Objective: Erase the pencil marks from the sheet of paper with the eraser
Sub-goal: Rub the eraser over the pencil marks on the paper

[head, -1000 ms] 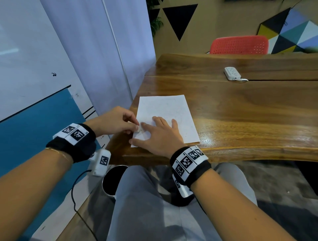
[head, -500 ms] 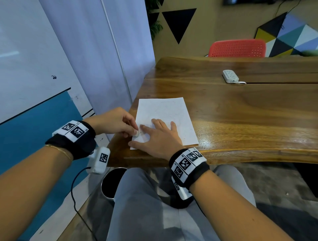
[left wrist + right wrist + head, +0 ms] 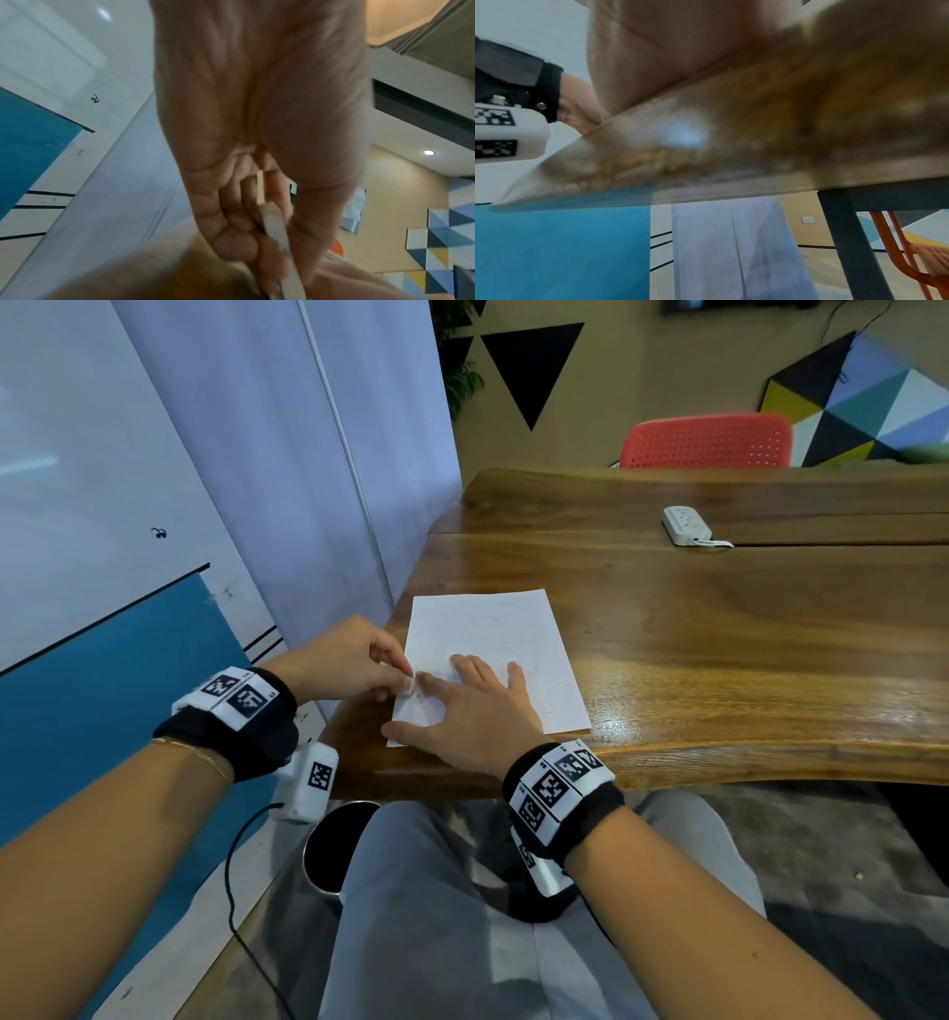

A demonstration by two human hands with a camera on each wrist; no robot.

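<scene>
The left hand is pinching the eraser at the paper's near-left edge; the right hand is lying flat, fingers spread, pinning the paper. Short, light strokes away from that hand should avoid creasing.

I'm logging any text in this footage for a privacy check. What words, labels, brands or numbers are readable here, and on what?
No readable words or numbers.
Wristbands: black-and-white square code markers only, no letters.
Sheet of paper: faint pencil marks, too faint to read.
White power strip: any markings too small to read.
Whiteboard: a small dark squiggle, not legible text.
</scene>
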